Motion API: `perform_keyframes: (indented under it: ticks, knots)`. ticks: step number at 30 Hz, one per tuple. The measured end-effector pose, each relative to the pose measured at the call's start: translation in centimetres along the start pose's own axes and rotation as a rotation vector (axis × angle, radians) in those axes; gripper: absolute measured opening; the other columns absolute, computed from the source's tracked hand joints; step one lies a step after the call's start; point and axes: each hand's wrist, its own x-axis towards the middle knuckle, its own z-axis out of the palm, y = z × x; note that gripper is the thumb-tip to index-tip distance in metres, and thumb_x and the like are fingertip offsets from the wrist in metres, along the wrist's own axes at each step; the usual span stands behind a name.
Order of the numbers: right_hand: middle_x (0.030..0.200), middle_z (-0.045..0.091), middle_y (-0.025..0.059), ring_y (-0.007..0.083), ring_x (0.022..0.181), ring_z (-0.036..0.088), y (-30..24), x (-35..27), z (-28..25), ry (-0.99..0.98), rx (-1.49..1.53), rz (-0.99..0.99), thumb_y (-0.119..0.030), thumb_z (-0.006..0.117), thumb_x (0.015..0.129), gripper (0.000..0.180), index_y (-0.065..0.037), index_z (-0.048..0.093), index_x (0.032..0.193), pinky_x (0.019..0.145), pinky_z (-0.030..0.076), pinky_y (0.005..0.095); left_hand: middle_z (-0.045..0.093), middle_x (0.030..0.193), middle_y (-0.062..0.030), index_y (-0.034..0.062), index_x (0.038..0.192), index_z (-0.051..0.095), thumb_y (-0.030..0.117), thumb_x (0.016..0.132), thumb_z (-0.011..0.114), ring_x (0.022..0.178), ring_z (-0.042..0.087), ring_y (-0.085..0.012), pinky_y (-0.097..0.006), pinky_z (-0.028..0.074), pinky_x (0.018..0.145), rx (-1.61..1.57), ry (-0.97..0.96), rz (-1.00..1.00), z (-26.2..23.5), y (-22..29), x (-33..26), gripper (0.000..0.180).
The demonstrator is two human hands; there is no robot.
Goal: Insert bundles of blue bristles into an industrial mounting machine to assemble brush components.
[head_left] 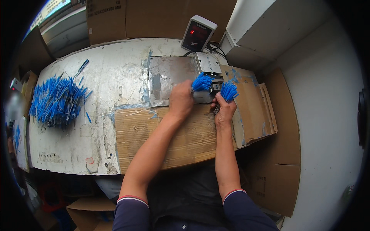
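My left hand (182, 98) is closed round a bunch of thin blue-ended pieces (202, 82), their blue ends fanning out to the right beyond my fist. In my right hand (224, 109) is a second bunch of blue-ended pieces (229, 91), blue ends upward, thin wire-like stems showing below the fingers. Both bunches are close to a small metal machine (208, 63) fixed on a metal plate (171, 73). A dark block (215, 88) of the machine shows between the two bunches. What exactly the pieces are cannot be told.
A large heap of similar blue pieces (58, 101) lies on the white worktable (102, 73) at left, with a pen-like tool (83, 66) behind it. A counter display (198, 33) with a red digit stands behind the machine. Cardboard (165, 133) covers the table's near edge; a wall rises at right.
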Motion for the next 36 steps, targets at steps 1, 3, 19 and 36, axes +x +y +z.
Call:
perform_keyframes:
  ticks: [1, 3, 19, 36]
  knots:
    - [0.080, 0.066, 0.0037, 0.0134, 0.063, 0.062, -0.2, -0.2, 0.3, -0.003, 0.001, 0.001, -0.005, 0.074, 0.088, 0.011, -0.002, 0.066, 0.095, 0.048, 0.051, 0.0266, 0.065, 0.086, -0.0188, 0.0056, 0.100, 0.061, 0.000, 0.083, 0.063, 0.086, 0.064, -0.0411, -0.052, 0.049, 0.077, 0.002, -0.014, 0.002, -0.1, -0.1, 0.0, 0.018]
    - [0.081, 0.066, 0.0039, 0.0133, 0.064, 0.062, -0.6, -0.8, 0.9, 0.005, 0.028, -0.039, -0.002, 0.073, 0.087, 0.011, -0.002, 0.066, 0.096, 0.049, 0.055, 0.0268, 0.065, 0.086, -0.0186, 0.0055, 0.099, 0.061, 0.000, 0.082, 0.063, 0.086, 0.064, -0.0407, -0.052, 0.049, 0.077, 0.016, -0.025, -0.005, -0.3, -0.2, -0.1, 0.018]
    - [0.075, 0.065, 0.0070, 0.0162, 0.055, 0.064, -1.5, -1.1, 1.2, -0.009, -0.105, 0.017, 0.006, 0.076, 0.079, 0.017, -0.001, 0.062, 0.085, 0.043, 0.053, 0.0277, 0.065, 0.085, -0.0173, 0.0052, 0.087, 0.059, -0.003, 0.079, 0.057, 0.084, 0.063, -0.0388, -0.049, 0.048, 0.076, 0.150, -0.025, 0.083, 0.0, 0.1, -0.3, 0.012]
    - [0.068, 0.062, 0.0086, 0.0189, 0.051, 0.064, -1.9, 0.6, 2.0, 0.021, -0.320, 0.129, 0.008, 0.074, 0.075, 0.020, -0.001, 0.056, 0.078, 0.038, 0.052, 0.0303, 0.069, 0.096, -0.0177, 0.0074, 0.105, 0.067, 0.009, 0.094, 0.057, 0.090, 0.066, -0.0411, -0.051, 0.051, 0.077, -0.054, 0.126, -0.173, -0.7, 0.0, 0.2, 0.015]
